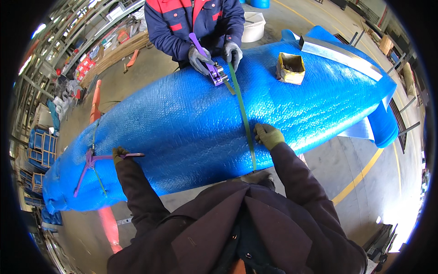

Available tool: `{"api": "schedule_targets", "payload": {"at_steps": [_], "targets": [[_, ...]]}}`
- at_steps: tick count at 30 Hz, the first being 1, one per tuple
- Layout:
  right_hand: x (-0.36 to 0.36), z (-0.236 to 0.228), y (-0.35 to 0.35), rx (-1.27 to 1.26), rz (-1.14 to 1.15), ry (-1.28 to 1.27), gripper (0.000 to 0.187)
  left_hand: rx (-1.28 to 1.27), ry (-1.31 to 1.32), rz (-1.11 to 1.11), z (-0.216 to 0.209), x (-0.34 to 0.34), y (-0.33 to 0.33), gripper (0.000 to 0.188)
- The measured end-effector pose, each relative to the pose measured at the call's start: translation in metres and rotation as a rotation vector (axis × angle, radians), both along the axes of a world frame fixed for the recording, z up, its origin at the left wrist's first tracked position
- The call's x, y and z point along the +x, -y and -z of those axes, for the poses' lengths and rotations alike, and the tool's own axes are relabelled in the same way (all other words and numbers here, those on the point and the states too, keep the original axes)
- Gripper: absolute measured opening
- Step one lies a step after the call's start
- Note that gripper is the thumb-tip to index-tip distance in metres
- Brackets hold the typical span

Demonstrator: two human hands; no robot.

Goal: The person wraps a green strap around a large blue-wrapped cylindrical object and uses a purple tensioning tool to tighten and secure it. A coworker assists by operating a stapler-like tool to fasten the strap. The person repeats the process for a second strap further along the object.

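Observation:
A long bundle in blue wrap [182, 118] stretches across in front of me. My left hand [119, 154], in a yellow-green work glove, is closed round one handle of a purple two-handled strapping sealer [90, 160]. That tool lies at the bundle's left part, by a thin green strap [99, 179]. Another green strap [245, 116] crosses the bundle's middle. My right hand [269, 136], gloved alike, is just right of it with fingers curled in at the wrap; whether they hold anything is hidden. Opposite, a co-worker's grey-gloved hands hold a purple strapping tensioner [214, 73] and the middle strap.
An open yellowish box [290, 68] and a silvery metal strip [340, 57] rest on the bundle's right part. A red-orange beam [109, 228] passes beneath its left part. Behind the co-worker is a white tub [253, 27]. Racks and stacked materials line the left side.

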State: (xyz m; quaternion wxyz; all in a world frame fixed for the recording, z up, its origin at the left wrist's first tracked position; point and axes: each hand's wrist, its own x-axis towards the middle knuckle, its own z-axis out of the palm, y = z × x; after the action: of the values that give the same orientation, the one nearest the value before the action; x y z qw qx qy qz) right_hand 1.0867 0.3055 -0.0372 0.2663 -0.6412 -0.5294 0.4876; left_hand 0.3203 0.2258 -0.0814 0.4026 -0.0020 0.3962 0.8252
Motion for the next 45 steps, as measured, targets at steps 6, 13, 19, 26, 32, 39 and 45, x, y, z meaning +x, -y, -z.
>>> {"api": "schedule_targets", "payload": {"at_steps": [6, 13, 19, 26, 32, 39, 45], "targets": [[0.000, -0.001, 0.001, 0.007, 0.006, 0.035, 0.054, -0.074, -0.039, -0.096, -0.011, 0.036, 0.008, 0.029], [-0.001, 0.009, -0.005, -0.024, 0.009, 0.020, 0.053, -0.032, -0.013, -0.083, -0.017, 0.205, -0.005, 0.030], [-0.002, 0.009, -0.007, -0.005, 0.016, 0.049, 0.055, -0.020, 0.018, 0.041, -0.035, 0.327, -0.008, 0.029], [-0.002, 0.015, -0.010, 0.000, -0.006, 0.043, 0.055, -0.040, 0.070, 0.053, -0.029, 0.334, -0.021, 0.028], [-0.005, 0.027, -0.010, 0.011, 0.065, -0.062, 0.051, -0.126, -0.022, 0.041, -0.023, 0.332, 0.017, 0.024], [-0.004, 0.038, -0.019, -0.033, 0.122, -0.077, 0.045, -0.205, 0.001, 0.098, -0.092, 0.321, 0.086, 0.028], [-0.002, 0.044, -0.021, -0.038, 0.089, -0.154, 0.044, 0.022, 0.042, 0.125, -0.140, 0.300, 0.109, 0.026]]}}
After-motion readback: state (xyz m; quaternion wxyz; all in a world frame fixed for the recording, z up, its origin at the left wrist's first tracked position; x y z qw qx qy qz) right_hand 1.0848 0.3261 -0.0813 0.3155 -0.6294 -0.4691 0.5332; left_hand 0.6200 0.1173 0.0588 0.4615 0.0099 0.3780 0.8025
